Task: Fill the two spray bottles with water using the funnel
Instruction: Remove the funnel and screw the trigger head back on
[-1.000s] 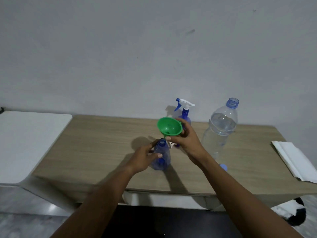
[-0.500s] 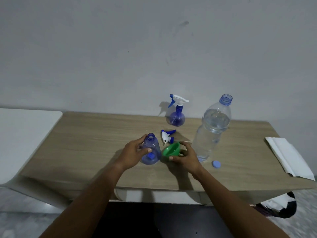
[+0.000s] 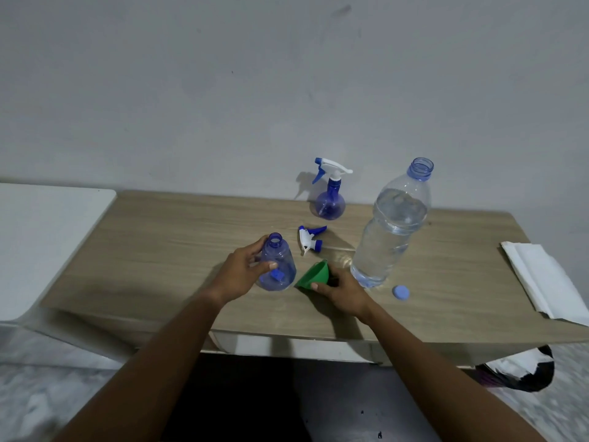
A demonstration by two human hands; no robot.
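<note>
My left hand point(image 3: 243, 272) grips an open blue spray bottle point(image 3: 278, 266) standing upright on the wooden table point(image 3: 159, 250); its neck has no top on it. Just to its right, my right hand point(image 3: 342, 291) holds the green funnel point(image 3: 314, 276), which lies on its side on the table. The loose spray head point(image 3: 309, 239) lies behind them. A second blue spray bottle point(image 3: 330, 199), with its trigger head on, stands near the wall. The large clear water bottle point(image 3: 390, 224) stands uncapped at the right, mostly full.
A small blue cap point(image 3: 401, 293) lies in front of the water bottle. Folded white paper towels point(image 3: 541, 279) sit at the table's right edge. A white surface point(image 3: 38, 237) adjoins the table on the left.
My right hand has brought the funnel down from above the open bottle to the tabletop beside it. My left hand has stayed on the bottle.
</note>
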